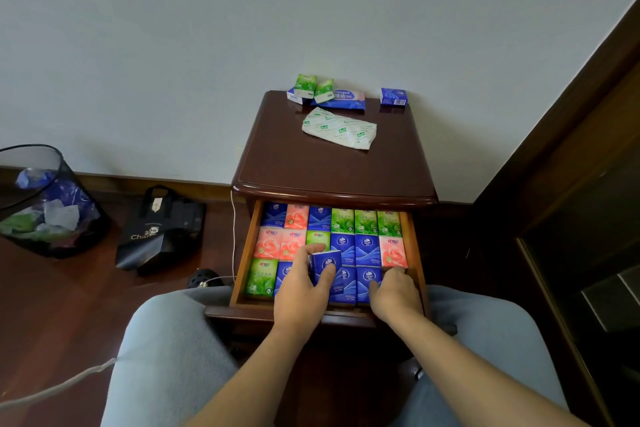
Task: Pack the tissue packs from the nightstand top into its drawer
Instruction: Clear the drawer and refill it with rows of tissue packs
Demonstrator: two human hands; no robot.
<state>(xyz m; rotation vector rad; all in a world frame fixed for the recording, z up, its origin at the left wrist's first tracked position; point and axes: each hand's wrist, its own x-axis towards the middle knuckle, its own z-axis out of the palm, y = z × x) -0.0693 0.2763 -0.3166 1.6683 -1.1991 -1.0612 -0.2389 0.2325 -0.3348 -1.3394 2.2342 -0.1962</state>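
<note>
Tissue pack (325, 265) above packed drawer (414, 236)

We recorded the nightstand (332, 163) against the wall, its drawer (412, 253) pulled out toward us and filled with tissue packs (365, 222) in three rows. On the top, at the back left, lay a cluster of small packs (313, 88) upon a flat pack (344, 100); at the back right stood a lone pack (393, 96); before these lay an empty wrapper (339, 128). Over the front row, our left hand (301, 291) held a pack (325, 265); our right hand (394, 293) rested at the front right corner. Left of the nightstand, on the floor, we noted a bag (159, 229) and, farther left, a bin (45, 201).
</note>
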